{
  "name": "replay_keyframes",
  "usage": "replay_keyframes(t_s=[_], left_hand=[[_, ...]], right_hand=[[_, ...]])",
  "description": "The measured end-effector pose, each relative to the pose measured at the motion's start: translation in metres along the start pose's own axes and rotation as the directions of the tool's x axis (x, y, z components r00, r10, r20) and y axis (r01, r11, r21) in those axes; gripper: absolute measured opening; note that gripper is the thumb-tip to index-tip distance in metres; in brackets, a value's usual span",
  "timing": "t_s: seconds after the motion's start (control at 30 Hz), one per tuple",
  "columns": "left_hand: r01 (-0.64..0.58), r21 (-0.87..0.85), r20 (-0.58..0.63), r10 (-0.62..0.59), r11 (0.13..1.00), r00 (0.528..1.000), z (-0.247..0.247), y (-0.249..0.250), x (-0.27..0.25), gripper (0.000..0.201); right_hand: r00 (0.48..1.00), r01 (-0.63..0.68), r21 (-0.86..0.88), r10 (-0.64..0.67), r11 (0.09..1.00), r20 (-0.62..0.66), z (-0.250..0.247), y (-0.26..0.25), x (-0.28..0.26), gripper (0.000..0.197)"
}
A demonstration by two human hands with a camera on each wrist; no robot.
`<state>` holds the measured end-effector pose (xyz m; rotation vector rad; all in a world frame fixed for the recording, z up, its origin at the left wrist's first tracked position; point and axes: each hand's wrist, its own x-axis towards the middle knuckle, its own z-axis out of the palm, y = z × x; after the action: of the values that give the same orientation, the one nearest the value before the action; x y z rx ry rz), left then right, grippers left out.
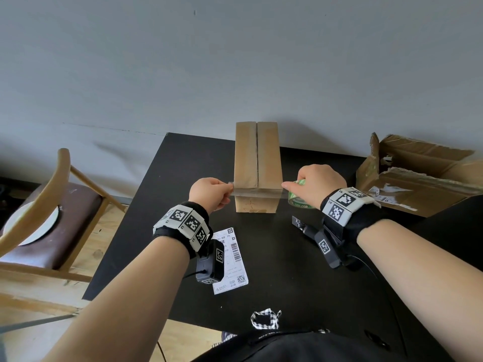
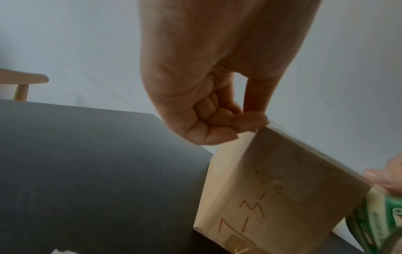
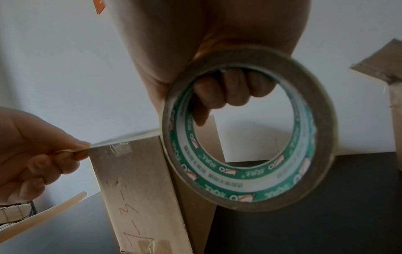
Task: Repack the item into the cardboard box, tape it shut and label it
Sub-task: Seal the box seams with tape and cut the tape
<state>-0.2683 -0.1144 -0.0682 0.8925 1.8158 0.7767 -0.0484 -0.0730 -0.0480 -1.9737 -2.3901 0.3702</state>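
A closed brown cardboard box stands on the black table, its top flaps meeting in a lengthwise seam. A clear strip of tape stretches across the box's near top edge. My left hand pinches the tape's free end at the box's left corner. My right hand grips the green-cored tape roll at the box's right side, fingers hooked through its core. A white shipping label lies on the table near my left wrist.
A torn, open cardboard box sits at the table's right rear. A small black tool lies below my right hand. A wooden chair with a white plate on its seat stands to the left. A grey wall is behind.
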Motion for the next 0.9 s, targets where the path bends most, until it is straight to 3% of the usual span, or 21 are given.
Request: replay_keyframes(t_s=[0.17, 0.37, 0.57, 0.63, 0.73, 0.9], left_hand=[[0.072, -0.091, 0.053, -0.068, 0.993, 0.996, 0.001, 0.003, 0.000, 0.018], [0.040, 0.030, 0.029, -0.040, 0.999, 0.999, 0.002, 0.005, 0.000, 0.022], [-0.059, 0.337, 0.002, 0.062, 0.940, 0.998, -0.005, 0.000, -0.001, 0.029], [-0.101, 0.417, -0.087, 0.150, 0.903, 0.985, -0.007, -0.007, -0.004, 0.022], [-0.252, 0.345, -0.187, 0.329, 0.904, 0.926, 0.001, -0.010, -0.016, 0.015], [-0.359, 0.279, -0.095, 0.398, 0.891, 0.913, 0.013, -0.010, -0.023, 0.032]], right_hand=[[1.000, -0.009, 0.029, 0.008, 1.000, 0.022, 0.004, 0.003, 0.002, 0.044], [1.000, -0.011, 0.037, 0.010, 0.999, 0.030, 0.006, 0.003, 0.002, 0.045], [0.999, 0.002, 0.040, -0.004, 0.999, 0.037, 0.004, 0.003, 0.003, 0.045], [0.999, -0.001, 0.045, 0.000, 0.999, 0.041, 0.004, 0.003, 0.002, 0.045], [0.999, -0.005, 0.051, 0.003, 0.999, 0.040, 0.004, 0.003, 0.001, 0.046], [0.999, -0.004, 0.046, 0.003, 0.999, 0.040, 0.005, 0.004, 0.002, 0.046]])
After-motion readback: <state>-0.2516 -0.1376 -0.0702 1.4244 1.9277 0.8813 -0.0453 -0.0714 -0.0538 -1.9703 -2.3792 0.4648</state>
